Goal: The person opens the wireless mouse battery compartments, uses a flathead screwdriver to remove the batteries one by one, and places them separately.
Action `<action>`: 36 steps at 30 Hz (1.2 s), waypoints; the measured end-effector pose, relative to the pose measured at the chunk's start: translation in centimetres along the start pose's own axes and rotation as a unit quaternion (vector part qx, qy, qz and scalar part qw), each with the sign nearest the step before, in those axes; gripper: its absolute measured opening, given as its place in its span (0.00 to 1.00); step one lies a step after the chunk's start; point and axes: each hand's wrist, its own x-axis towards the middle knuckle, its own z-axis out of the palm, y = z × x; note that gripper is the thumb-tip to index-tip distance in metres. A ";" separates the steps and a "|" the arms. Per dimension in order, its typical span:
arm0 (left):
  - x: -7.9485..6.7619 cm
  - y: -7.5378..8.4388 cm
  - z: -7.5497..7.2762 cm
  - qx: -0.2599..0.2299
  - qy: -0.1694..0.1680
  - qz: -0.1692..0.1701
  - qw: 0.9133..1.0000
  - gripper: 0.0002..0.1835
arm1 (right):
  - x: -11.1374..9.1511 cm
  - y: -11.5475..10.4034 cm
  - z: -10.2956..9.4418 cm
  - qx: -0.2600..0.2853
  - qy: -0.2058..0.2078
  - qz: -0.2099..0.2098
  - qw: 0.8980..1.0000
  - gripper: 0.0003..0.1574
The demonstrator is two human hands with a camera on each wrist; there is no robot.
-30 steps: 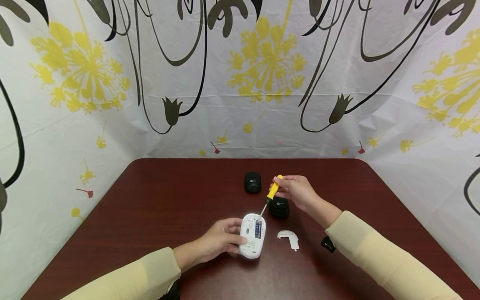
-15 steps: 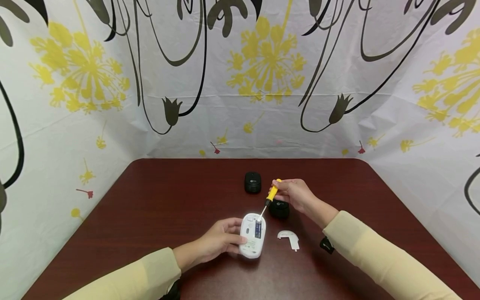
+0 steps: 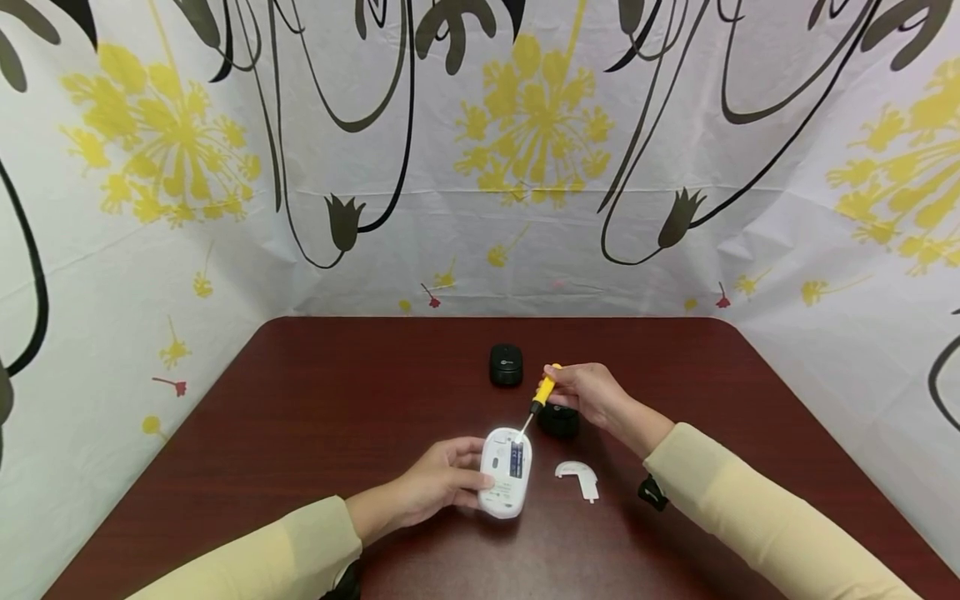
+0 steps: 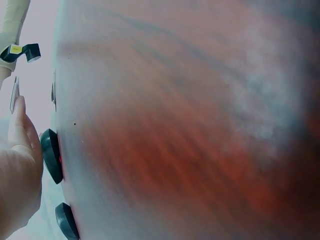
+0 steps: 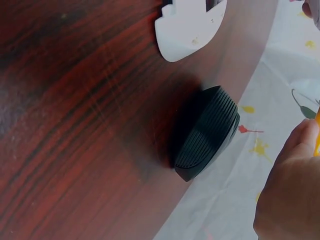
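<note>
My left hand (image 3: 431, 483) grips a white computer mouse (image 3: 501, 496) by its left edge, thumb on the underside that faces me. In its uncovered battery bay sit dark blue batteries (image 3: 516, 460). My right hand (image 3: 592, 393) pinches a screwdriver (image 3: 545, 388) with a yellow handle, its shaft slanting down to the left. The screwdriver's tip is at the upper end of the bay. To the right of the mouse, the white battery cover (image 3: 582, 478) lies on the table. In the right wrist view only a sliver of the yellow handle shows beside my hand (image 5: 290, 185).
Beyond the white mouse, a black mouse (image 3: 506, 365) stands on the dark red table (image 3: 360, 375). A second black mouse (image 3: 559, 422) sits below my right hand, partly covered by it; its ribbed side (image 5: 207, 135) shows in the right wrist view. A patterned curtain (image 3: 465, 250) hangs behind.
My right hand and the screwdriver handle have dropped slightly, while the tip stays at the battery bay. The left hand and the white mouse have hardly moved.
</note>
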 end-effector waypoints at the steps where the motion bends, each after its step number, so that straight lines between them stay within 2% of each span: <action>1: 0.0 0.0 0.0 0.000 0.000 0.000 1.000 0.28 | 0.1 0.0 0.0 0.000 0.002 0.001 1.000 0.14; 12: 0.2 -0.1 -0.1 -0.009 -0.007 0.009 1.000 0.28 | 0.3 0.4 0.2 0.002 0.015 0.018 1.000 0.13; 18: 0.5 0.0 -0.1 -0.014 -0.005 0.005 1.000 0.28 | 0.1 0.6 0.7 0.003 0.001 0.028 1.000 0.12; 24: 0.6 0.2 -0.2 -0.015 -0.010 0.005 1.000 0.27 | -0.3 -0.1 0.9 0.004 0.003 0.012 1.000 0.14; 29: 0.6 0.3 -0.2 -0.017 -0.005 0.004 1.000 0.27 | -1.2 -1.5 1.0 -0.006 0.005 -0.030 1.000 0.21; 33: 0.6 0.4 -0.2 -0.017 0.000 0.001 1.000 0.28 | -2.2 -2.5 1.0 -0.038 0.021 -0.103 0.994 0.24; 36: 0.6 0.4 -0.1 -0.017 0.003 0.002 1.000 0.28 | -3.1 -2.8 1.1 -0.074 0.029 -0.168 0.983 0.25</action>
